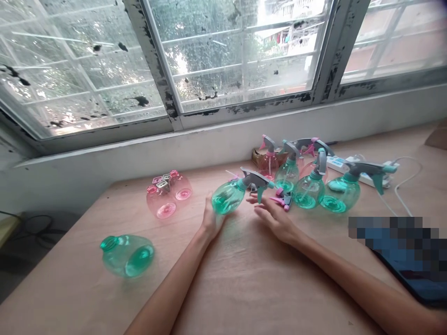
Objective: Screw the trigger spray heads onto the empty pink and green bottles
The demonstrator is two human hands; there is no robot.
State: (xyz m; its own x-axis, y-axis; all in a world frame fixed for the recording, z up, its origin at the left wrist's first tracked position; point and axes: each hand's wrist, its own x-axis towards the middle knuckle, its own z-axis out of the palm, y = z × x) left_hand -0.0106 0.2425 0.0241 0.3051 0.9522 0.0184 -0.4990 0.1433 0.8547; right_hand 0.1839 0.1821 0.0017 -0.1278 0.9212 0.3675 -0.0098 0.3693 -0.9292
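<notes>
My left hand [211, 217] is wrapped round the base of a green spray bottle [226, 197], which tilts to the right with its grey and green trigger head on. Just right of that head is my right hand [274, 216], palm turned inward and fingers apart, holding nothing. Its fingertips are close to the trigger; whether they touch it I cannot tell. Loose pink and grey trigger heads [283, 199] lie beyond the right hand. Several spray bottles with heads on, such as a green one [309, 191] and a pink one [268, 163], stand at the back right.
A headless green bottle [127, 256] lies at the left, and two headless pink bottles [161, 203] lie farther back beside small tags. A power strip [366, 177] with white cables, a cardboard box [256, 158] and a dark-edged screen device [415, 279] are on the right. Windows line the back.
</notes>
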